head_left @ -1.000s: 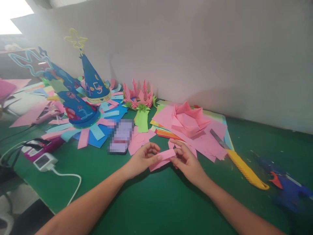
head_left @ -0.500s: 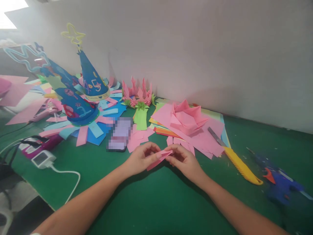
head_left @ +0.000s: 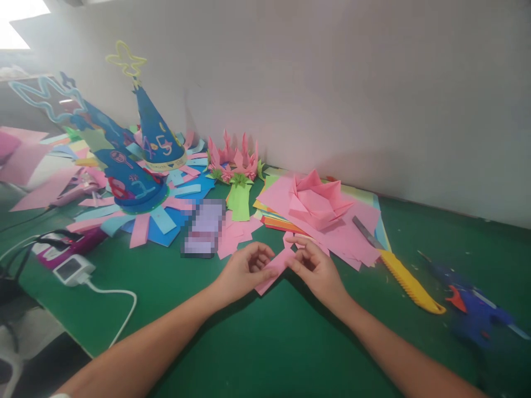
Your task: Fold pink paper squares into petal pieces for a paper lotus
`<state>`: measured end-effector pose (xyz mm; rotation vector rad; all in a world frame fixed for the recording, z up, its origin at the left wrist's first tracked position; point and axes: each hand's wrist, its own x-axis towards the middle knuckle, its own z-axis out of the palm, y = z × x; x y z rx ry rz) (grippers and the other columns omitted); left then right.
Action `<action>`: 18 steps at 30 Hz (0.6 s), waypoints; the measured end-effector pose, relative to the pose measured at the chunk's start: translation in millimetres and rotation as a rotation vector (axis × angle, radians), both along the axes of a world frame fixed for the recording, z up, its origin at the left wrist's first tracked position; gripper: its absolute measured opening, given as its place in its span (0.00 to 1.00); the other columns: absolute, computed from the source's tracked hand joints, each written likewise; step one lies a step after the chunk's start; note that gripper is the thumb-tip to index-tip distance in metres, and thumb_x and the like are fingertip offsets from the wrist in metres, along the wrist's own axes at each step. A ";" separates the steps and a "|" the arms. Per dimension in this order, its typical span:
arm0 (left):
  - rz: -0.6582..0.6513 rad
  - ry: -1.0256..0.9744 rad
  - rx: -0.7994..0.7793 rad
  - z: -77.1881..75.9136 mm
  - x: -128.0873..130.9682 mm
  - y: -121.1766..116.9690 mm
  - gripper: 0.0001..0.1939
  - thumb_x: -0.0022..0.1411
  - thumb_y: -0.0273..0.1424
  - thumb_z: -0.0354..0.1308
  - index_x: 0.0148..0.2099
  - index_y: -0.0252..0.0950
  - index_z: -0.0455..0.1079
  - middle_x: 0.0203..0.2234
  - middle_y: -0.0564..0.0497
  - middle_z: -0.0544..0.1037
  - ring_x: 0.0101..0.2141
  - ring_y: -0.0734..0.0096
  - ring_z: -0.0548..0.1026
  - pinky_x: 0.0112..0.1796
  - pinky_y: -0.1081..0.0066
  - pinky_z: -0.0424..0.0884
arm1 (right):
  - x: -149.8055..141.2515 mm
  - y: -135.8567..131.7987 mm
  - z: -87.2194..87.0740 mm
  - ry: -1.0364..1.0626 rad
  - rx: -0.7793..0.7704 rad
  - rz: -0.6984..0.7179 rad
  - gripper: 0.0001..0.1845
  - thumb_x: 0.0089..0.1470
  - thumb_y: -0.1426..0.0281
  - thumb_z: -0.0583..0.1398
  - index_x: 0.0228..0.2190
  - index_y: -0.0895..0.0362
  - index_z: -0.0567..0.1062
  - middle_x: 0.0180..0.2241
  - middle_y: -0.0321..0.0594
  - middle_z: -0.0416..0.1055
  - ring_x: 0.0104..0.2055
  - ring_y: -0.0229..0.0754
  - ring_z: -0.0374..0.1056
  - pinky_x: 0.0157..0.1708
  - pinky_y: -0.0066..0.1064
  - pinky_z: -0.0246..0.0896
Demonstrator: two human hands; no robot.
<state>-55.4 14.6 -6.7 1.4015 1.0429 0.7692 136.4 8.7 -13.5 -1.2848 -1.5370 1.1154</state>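
Note:
A small pink piece of paper (head_left: 274, 272) is held between both hands, just above the green table (head_left: 249, 354). My left hand (head_left: 244, 273) pinches its left side between thumb and fingers. At its upper right end, my right hand (head_left: 317, 271) grips the edge with thumb and forefinger. Behind the hands lie pink paper pieces (head_left: 237, 235) and a stack of coloured sheets (head_left: 269, 204) topped by a folded pink paper flower (head_left: 319, 199).
To the right lie a yellow-handled knife (head_left: 410, 282) and a blue glue gun (head_left: 473, 304). On the left are a phone (head_left: 205, 226), blue cone hats (head_left: 160, 132), a pink paper crown (head_left: 234, 157) and a white adapter (head_left: 74, 270) with its cable. A wall (head_left: 332, 83) rises behind.
The pink paper has turned so that its flat face shows more broadly. My right hand's fingers have shifted at its upper end; my left hand keeps its hold.

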 end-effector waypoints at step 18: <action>0.030 -0.217 -0.099 5.2 2.3 0.2 0.19 0.50 0.39 0.66 0.36 0.33 0.64 0.30 0.53 0.68 0.31 0.77 0.68 0.34 0.74 0.66 | -7.2 -3.6 2.8 0.223 -0.253 0.001 0.22 0.43 0.57 0.66 0.33 0.55 0.64 0.23 0.30 0.64 0.24 0.34 0.62 0.28 0.29 0.63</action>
